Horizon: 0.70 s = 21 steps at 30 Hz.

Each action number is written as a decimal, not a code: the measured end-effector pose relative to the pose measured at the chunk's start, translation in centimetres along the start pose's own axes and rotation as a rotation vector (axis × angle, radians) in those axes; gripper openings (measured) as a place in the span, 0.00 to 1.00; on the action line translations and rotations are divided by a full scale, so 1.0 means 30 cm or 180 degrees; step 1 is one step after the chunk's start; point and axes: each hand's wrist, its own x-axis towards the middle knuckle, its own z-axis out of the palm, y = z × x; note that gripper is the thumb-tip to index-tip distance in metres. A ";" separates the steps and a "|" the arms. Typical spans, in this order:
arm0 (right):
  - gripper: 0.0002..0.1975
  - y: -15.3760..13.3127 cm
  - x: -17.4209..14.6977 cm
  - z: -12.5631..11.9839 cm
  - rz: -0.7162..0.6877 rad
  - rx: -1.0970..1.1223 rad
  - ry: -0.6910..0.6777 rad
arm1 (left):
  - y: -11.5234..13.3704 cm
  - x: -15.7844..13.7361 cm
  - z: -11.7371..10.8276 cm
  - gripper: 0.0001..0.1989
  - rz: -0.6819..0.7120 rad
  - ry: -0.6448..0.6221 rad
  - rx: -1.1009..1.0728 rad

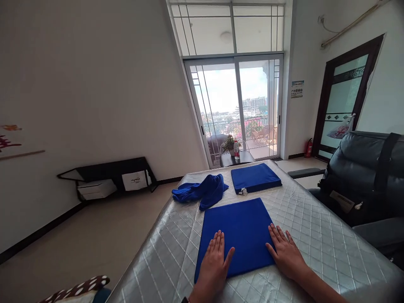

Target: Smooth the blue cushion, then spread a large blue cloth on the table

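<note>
A flat, folded blue cloth [240,231] lies on the quilted silver cover [315,235] in front of me. My left hand [215,259] rests flat on the cloth's near left part, thumb spread from the fingers. On the cloth's right edge lies my right hand [285,250], fingers stretched out, partly over the silver cover. Beyond it sits a neat stack of folded blue cloths [255,176] with a white tag at its near edge. To the left of that stack, a crumpled blue cloth [202,190] lies in a loose heap.
A black armchair [366,168] stands close on the right. Past the far end of the covered surface are a small table [246,158] with a bottle [236,150] and a plant, before a sliding glass door. Patterned fabric [78,290] shows at bottom left.
</note>
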 end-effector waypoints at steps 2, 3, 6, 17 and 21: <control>0.35 0.004 0.003 0.005 0.0003 0.0021 0.0030 | 0.121 0.011 -0.022 0.35 0.0395 -0.0198 -0.0185; 0.34 0.006 0.004 0.010 0.0001 0.0021 0.0060 | 0.189 0.019 -0.031 0.36 0.0624 -0.0267 -0.0260; 0.32 0.014 0.004 0.027 -0.0063 -0.0067 0.0116 | 0.388 0.056 -0.044 0.33 0.1214 -0.0249 -0.0467; 0.33 0.027 0.013 0.039 -0.0061 -0.0105 0.0155 | 0.363 0.078 -0.008 0.33 0.0902 -0.0409 -0.0445; 0.34 0.033 0.018 0.048 -0.0100 -0.0067 0.0205 | 0.149 0.004 -0.036 0.37 0.0258 -0.0625 -0.0181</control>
